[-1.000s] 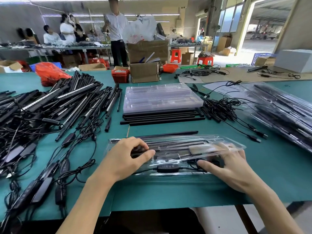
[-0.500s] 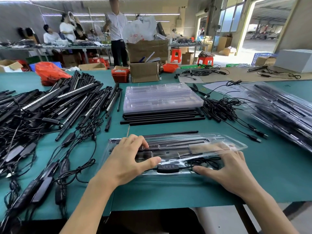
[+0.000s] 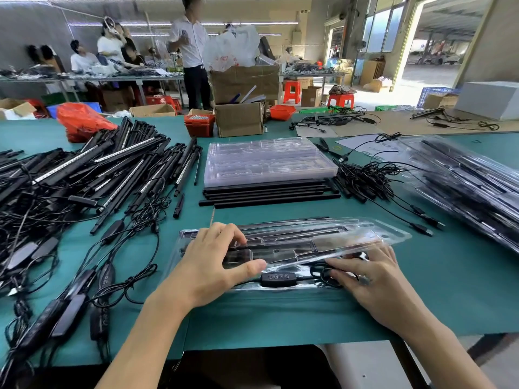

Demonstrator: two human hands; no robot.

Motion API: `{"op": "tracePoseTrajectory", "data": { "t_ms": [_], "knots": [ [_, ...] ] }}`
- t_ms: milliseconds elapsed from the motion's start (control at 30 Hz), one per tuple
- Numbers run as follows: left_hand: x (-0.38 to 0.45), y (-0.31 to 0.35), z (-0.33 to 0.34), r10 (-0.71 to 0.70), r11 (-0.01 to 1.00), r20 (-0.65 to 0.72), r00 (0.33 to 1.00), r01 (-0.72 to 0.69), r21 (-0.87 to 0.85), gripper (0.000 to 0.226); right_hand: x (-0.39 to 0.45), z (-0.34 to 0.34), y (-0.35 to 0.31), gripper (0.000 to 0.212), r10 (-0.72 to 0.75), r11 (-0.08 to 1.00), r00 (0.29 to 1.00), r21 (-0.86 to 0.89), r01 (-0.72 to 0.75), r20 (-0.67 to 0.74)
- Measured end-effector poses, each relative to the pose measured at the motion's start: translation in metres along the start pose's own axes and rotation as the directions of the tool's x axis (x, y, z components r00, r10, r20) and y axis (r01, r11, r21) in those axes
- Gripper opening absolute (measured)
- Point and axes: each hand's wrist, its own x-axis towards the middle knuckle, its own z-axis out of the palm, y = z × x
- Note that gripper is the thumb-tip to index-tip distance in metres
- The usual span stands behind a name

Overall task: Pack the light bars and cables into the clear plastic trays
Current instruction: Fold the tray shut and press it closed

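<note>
The clear plastic clamshell tray (image 3: 295,248) lies near the front edge of the green surface (image 3: 449,290), its lid partly raised. The left hand (image 3: 213,265) rests on the lid, fingers curved, thumb extended. The right hand (image 3: 370,276) presses the black coiled cable (image 3: 323,275) with straight fingers beside the black inline controller (image 3: 278,279).

Both forearms reach up from the near edge of the table (image 3: 463,290), bare to the elbow. The left hand (image 3: 209,265) lies palm down, fingers bent and spread, fingertips pressing downward — its thumb stretched out toward the right. The right hand (image 3: 370,276) lies flatter, palm down, fingers extended leftward and slightly curled at their tips — wrist angled toward the near right corner.
</note>
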Motion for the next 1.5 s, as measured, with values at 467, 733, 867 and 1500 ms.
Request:
{"op": "tracePoseTrajectory", "data": {
  "t_ms": [467,733,867,1500],
  "knots": [
    [0.001,0.002,0.002,-0.024,0.999,0.043,0.999,0.022,0.038,0.065,0.007,-0.018,-0.010,0.004,-0.025,0.973,0.991,0.229,-0.007,0.134],
    [-0.001,0.010,0.009,-0.040,0.992,0.073,0.997,0.031,0.123,0.065,0.005,-0.004,-0.015,0.011,0.120,0.958,0.988,0.249,-0.141,0.097],
    [0.003,0.019,0.019,-0.093,0.983,0.059,0.994,0.083,0.162,0.073,0.002,-0.007,-0.014,0.024,0.061,0.968,0.990,0.234,-0.091,0.130],
    [0.000,0.022,0.030,-0.097,0.966,-0.046,0.994,0.105,0.237,0.080,0.002,-0.004,-0.035,0.009,0.251,0.960,0.965,0.104,-0.259,0.080]
  ]
}}
